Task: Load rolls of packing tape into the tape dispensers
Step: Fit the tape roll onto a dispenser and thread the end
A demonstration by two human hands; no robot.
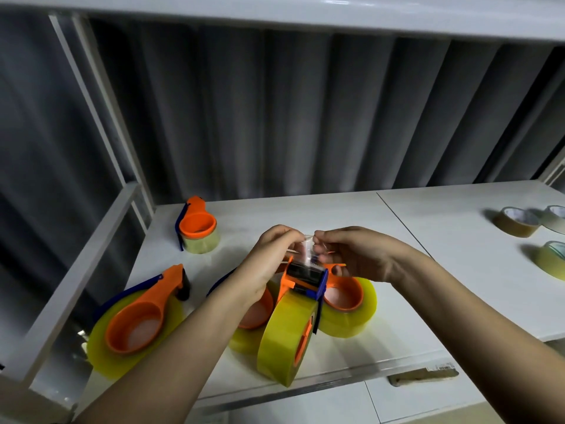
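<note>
A single head-worn wide-angle view looks forward and down, close over both bare forearms, whose left hand and right hand meet mid-frame; beyond them runs the white flat tabletop, then grey pleated curtains, with lines bowing toward the edges

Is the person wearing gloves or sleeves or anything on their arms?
No. Both arms are bare as far as the picture shows, with no sleeves in view. The left hand and right hand have no gloves, and I see no rings, watch or bracelets on them.
</note>
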